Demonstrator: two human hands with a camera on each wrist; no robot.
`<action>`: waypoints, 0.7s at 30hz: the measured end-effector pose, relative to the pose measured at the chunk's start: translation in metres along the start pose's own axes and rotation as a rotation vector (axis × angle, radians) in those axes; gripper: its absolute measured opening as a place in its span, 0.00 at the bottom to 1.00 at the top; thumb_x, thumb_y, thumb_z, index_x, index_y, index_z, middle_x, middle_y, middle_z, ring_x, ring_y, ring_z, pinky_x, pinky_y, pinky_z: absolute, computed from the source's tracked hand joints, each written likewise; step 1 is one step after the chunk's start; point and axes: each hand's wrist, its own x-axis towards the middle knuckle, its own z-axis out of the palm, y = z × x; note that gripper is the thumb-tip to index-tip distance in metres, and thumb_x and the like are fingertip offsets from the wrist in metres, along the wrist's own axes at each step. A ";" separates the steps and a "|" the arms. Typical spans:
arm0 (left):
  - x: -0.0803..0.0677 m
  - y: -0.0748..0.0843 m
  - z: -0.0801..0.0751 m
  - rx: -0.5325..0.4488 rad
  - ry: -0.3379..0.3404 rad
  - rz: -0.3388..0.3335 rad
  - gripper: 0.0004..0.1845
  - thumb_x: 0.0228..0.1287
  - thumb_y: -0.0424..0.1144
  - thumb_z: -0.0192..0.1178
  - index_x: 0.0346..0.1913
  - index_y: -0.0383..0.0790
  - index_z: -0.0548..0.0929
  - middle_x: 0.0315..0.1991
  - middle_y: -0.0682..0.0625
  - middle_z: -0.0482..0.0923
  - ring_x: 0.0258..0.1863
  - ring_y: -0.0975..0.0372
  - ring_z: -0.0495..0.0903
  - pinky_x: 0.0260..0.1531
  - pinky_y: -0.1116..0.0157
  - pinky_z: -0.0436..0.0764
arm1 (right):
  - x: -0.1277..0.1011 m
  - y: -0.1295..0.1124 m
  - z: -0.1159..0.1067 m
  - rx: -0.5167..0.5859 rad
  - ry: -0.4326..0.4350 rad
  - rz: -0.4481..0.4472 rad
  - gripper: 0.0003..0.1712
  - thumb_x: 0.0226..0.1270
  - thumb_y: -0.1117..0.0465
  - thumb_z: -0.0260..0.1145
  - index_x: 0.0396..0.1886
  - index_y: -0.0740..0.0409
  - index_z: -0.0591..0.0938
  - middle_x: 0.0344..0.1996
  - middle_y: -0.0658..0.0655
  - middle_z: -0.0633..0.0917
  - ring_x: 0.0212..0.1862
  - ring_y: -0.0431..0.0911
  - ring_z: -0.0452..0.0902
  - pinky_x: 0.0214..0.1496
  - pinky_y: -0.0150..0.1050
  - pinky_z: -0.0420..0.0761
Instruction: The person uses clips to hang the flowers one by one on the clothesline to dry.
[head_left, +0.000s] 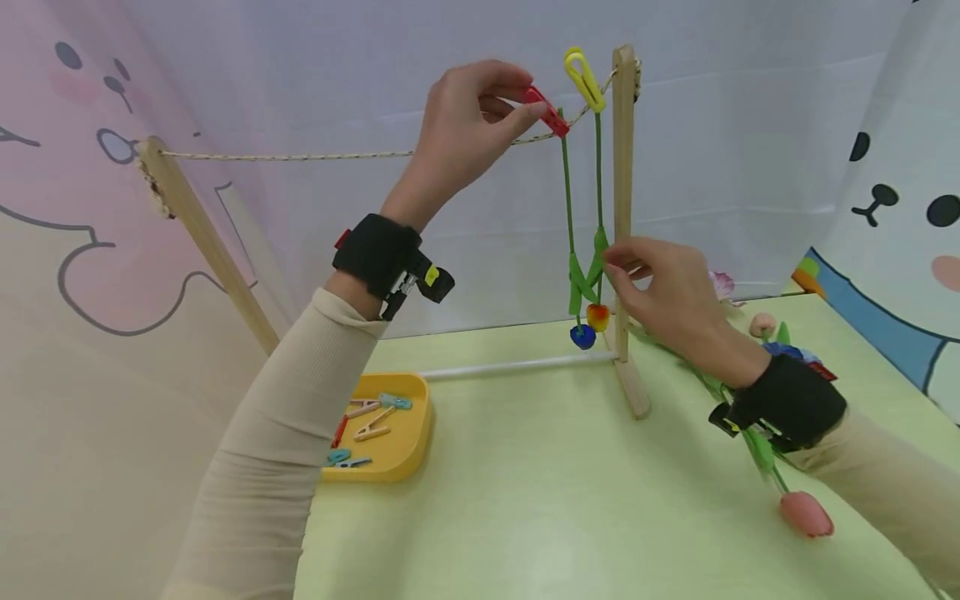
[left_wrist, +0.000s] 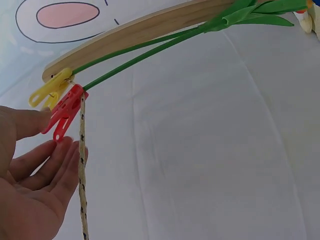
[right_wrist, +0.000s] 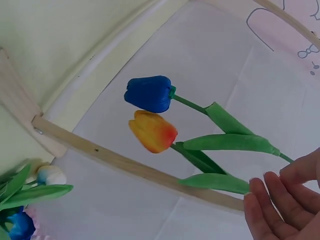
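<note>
While two flowers already hang on the line, more stock is left on the table. Nearest, a pink tulip [head_left: 806, 514] lies on the green table [head_left: 525, 500] at near right, with further loose flowers [head_left: 772, 333] piled behind the right wrist; these are judged not yet hung. At near left, a yellow tray [head_left: 408, 454] is seen with several spare clothespins [head_left: 371, 417] in it.

Farther back, the right hand [head_left: 663, 296] is held at the leaves of the hanging stems, fingertips loosely curled and touching a leaf; a firm pinch cannot be confirmed. A blue tulip [right_wrist: 149, 93] and an orange tulip [right_wrist: 153, 131] hang head-down, just beside each other, close to the right wooden post [head_left: 622, 208].

Up on the rope [head_left: 300, 155], the red clothespin [head_left: 546, 111] is pinched between thumb and fingers of the left hand [head_left: 461, 125], with the blue tulip's stem under it. A yellow clothespin [head_left: 584, 78] is already clipped just right of it, untouched.
</note>
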 end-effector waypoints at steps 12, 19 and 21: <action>-0.068 -0.031 -0.011 -0.089 0.258 0.123 0.11 0.69 0.34 0.67 0.50 0.32 0.88 0.43 0.45 0.88 0.39 0.60 0.86 0.48 0.69 0.84 | -0.038 0.039 -0.027 -0.107 -0.189 0.000 0.07 0.66 0.69 0.71 0.42 0.60 0.90 0.35 0.56 0.90 0.36 0.49 0.87 0.38 0.50 0.86; -0.132 -0.062 -0.006 -0.038 0.049 0.124 0.06 0.70 0.33 0.66 0.45 0.39 0.90 0.38 0.52 0.89 0.34 0.65 0.87 0.39 0.70 0.83 | -0.059 0.061 -0.043 -0.169 -0.261 0.070 0.11 0.65 0.69 0.72 0.46 0.57 0.90 0.39 0.54 0.90 0.39 0.50 0.88 0.38 0.48 0.86; -0.155 -0.072 -0.003 -0.029 0.014 0.084 0.06 0.70 0.33 0.67 0.45 0.41 0.90 0.38 0.53 0.89 0.34 0.65 0.87 0.39 0.69 0.83 | -0.064 0.069 -0.047 -0.188 -0.266 0.064 0.12 0.65 0.69 0.72 0.47 0.56 0.90 0.39 0.55 0.90 0.39 0.50 0.88 0.36 0.45 0.85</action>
